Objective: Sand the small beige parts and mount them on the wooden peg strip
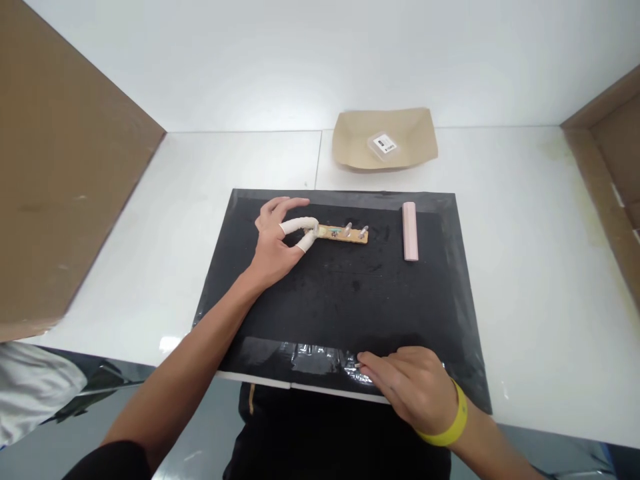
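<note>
My left hand (280,243) wears white covers on its thumb and index finger, which pinch the left end of a narrow tan strip (357,238). Several small clear pieces stand on the strip, with a bluish bit among them. Near the front edge of the black mat (320,300), my right hand (410,387) is closed in a pinch, a yellow band round its wrist. A small light tip pokes out from its fingertips; the rest is hidden. Right of the strip lies a pale pink bar (410,231) on the mat.
A tan paper tray (345,143) at the back holds a small clear box with a white label (385,144). Brown cardboard panels stand at the left (65,153) and right (610,167) sides. White cloth (35,390) hangs at the lower left.
</note>
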The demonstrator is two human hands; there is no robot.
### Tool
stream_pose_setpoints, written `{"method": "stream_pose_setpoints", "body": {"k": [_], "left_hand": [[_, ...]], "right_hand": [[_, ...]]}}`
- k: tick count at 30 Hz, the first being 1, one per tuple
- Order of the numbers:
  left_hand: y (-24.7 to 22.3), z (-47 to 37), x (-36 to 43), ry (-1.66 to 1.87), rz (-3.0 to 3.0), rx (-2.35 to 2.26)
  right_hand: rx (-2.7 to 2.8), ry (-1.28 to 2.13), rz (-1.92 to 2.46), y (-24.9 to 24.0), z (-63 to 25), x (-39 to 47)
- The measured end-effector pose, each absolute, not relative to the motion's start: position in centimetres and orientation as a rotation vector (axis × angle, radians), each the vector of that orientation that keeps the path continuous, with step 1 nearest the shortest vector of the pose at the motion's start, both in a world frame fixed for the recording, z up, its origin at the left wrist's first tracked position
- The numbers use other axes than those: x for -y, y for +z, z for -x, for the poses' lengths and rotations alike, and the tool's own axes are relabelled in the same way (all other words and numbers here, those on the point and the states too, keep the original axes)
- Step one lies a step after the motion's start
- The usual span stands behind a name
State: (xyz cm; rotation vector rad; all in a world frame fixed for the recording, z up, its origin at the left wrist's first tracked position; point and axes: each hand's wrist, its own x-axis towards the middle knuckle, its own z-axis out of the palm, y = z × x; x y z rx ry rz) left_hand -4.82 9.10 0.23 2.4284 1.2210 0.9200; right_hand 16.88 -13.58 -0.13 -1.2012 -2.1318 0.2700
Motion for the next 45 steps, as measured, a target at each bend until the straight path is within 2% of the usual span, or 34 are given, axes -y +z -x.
{"method": "stream_pose_setpoints", "body": {"k": [45], "left_hand": [[0.32,4.0,-9.51,0.848,-2.367,-1.332]], "right_hand": [[2.083,0.331,1.227,-0.53,-16.83,13.92]]}}
